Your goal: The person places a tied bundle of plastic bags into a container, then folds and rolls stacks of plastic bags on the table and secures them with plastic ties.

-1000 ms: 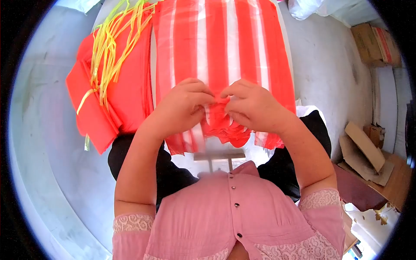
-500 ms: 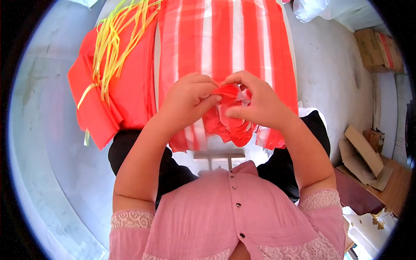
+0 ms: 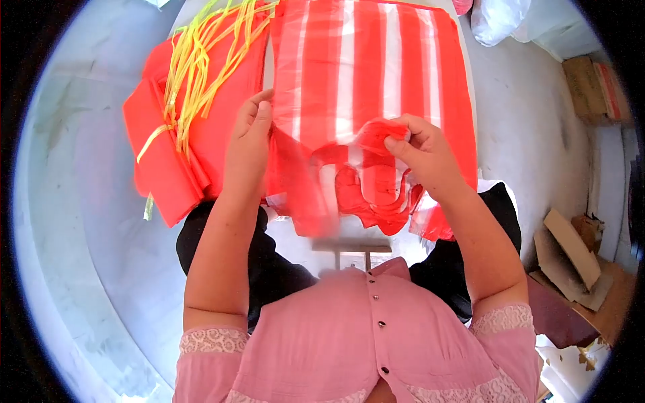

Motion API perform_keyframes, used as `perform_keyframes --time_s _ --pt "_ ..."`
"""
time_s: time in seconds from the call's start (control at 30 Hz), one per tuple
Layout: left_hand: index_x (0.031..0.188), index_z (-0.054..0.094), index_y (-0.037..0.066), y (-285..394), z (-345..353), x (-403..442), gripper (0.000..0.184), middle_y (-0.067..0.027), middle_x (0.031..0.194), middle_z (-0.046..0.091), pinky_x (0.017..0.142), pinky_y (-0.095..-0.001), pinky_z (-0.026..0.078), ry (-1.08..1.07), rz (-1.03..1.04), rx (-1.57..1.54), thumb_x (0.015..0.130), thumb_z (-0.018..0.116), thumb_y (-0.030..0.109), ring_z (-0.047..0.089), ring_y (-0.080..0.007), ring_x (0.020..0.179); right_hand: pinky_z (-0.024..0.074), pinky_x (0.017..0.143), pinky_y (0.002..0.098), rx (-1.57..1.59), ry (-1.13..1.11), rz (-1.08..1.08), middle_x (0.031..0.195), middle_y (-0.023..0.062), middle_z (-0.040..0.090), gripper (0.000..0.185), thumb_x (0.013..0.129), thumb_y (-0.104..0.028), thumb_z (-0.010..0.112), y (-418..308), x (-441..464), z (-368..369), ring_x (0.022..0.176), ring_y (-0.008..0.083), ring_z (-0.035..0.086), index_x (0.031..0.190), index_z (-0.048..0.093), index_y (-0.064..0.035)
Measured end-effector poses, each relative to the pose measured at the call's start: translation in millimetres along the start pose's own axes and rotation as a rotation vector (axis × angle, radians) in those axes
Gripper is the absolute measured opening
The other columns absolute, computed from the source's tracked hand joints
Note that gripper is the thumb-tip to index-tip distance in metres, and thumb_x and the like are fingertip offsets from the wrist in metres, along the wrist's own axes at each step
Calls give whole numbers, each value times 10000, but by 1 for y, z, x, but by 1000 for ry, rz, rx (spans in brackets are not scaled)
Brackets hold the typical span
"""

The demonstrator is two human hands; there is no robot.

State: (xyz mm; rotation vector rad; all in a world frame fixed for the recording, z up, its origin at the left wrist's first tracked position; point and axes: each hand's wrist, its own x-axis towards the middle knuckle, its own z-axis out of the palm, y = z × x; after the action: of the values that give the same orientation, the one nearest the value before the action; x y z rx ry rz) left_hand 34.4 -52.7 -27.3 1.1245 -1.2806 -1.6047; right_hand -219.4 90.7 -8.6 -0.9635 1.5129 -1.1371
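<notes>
A stack of red-and-white striped plastic bags point(image 3: 366, 74) lies in front of me, its near edge cut into curved, handle-like shapes. My left hand point(image 3: 252, 134) is at the left edge of the stack, fingers closed on the blurred, lifted striped film of the top bag point(image 3: 302, 181). Pinched between the thumb and fingers of my right hand point(image 3: 426, 151) is a crumpled red flap of plastic point(image 3: 379, 136), raised above the cut edge. Whether this flap belongs to the same bag, I cannot tell.
Folded red plastic point(image 3: 225, 134) lies to the left, with yellow ties point(image 3: 191, 74) draped over it. A wooden bar point(image 3: 353, 246) shows below the bags, between my knees. Cardboard boxes point(image 3: 571, 252) stand at the right, and white plastic bundles point(image 3: 497, 20) at the upper right.
My hands were close together over the crumpled plastic. The left has moved away to the left, drawing film with it; the right keeps a flap pinched. The view has shifted slightly.
</notes>
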Motion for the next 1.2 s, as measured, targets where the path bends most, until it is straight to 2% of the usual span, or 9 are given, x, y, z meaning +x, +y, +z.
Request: perform_keyframes --time_s 0.17,0.3,0.37,0.43,0.5,0.57,0.73,0.87,1.2 --pt "1466 458 6 17 9 -8 457 -83 1323 598 1053 -308 442 22 -84 -184 1102 525 273 561 -132 1199 516 770 254 176 -23 106 994 1 703 189 1002 -140 682 -15 -2 -4 876 75 633 1172 682 -59" --pt "1507 396 44 9 6 -4 497 -69 1243 606 935 -309 488 18 -103 -201 1083 554 250 591 -134 1079 524 827 265 234 29 96 1035 12 708 183 1010 -140 671 -2 1 -6 932 86 643 1174 683 -59" --pt "1506 385 48 5 2 -3 472 -95 1214 625 865 -338 548 34 -125 -151 1087 527 211 648 -174 987 481 709 243 267 47 74 980 -3 698 194 1001 -157 684 0 0 -5 833 61 608 1170 699 -64" --pt "1540 364 101 12 -2 -9 578 -27 1067 601 785 -283 471 12 -241 -71 1038 610 244 574 -115 899 395 484 200 318 58 27 871 -32 681 218 981 -195 710 1 0 -2 642 14 541 1161 729 -74" --pt "1575 326 128 22 -2 -20 670 8 961 592 731 -255 435 -8 -299 10 1005 657 248 535 -84 832 485 729 251 210 43 129 1002 0 699 185 987 -123 678 -9 -4 -6 873 69 610 1159 695 -56" --pt "1610 270 130 31 -1 -34 743 10 897 599 703 -255 441 -29 -299 94 989 667 223 532 -80 785 531 856 289 95 -31 54 1083 26 709 181 965 -80 682 -9 -6 -8 1003 116 649 1142 679 -40" --pt "1659 158 125 34 -32 -55 894 -79 951 687 742 -260 483 -282 -281 186 939 686 85 611 -89 803 540 879 364 -459 -348 -522 1148 87 706 263 828 -83 798 -2 -6 -12 1052 242 661 1057 692 -12" --pt "1662 184 134 33 -42 -62 944 -180 1186 716 898 -324 561 -352 -345 94 895 731 63 714 -194 1006 546 888 395 -564 -409 -569 1144 116 704 329 765 -114 852 -12 -12 0 1037 298 663 1047 710 -19" --pt "1428 547 35 26 -18 -48 465 -82 1137 705 824 -285 589 -388 -485 -106 970 625 51 709 -159 960 527 934 424 -637 -252 -840 1282 110 636 502 731 -228 870 -18 -23 51 1112 309 616 1171 679 -79"
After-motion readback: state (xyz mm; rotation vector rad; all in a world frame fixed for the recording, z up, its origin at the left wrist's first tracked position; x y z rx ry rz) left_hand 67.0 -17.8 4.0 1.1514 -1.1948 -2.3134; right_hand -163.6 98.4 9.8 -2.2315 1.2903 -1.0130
